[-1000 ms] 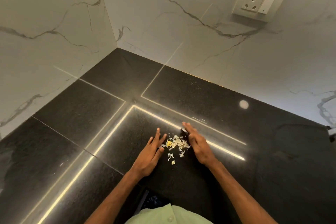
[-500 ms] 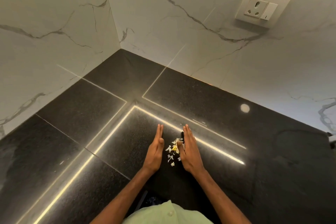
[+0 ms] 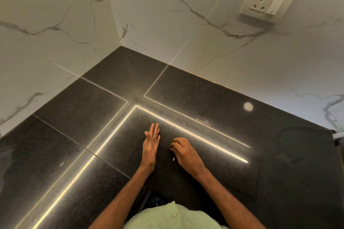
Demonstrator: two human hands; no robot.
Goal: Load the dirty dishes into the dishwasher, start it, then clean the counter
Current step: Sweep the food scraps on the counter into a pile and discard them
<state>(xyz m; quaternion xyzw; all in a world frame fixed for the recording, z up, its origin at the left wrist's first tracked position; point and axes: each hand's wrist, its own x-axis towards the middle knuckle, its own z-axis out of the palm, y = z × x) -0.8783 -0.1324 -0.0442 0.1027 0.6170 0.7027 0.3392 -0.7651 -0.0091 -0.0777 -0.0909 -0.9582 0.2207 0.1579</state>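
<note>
Your right hand (image 3: 186,151) has its fingers curled down around white food scraps (image 3: 174,148) that barely peek out at the fingertips, knuckles up on the black counter (image 3: 242,182), while just beside it your left hand (image 3: 151,147) stands on its edge, fingers straight and together.
</note>
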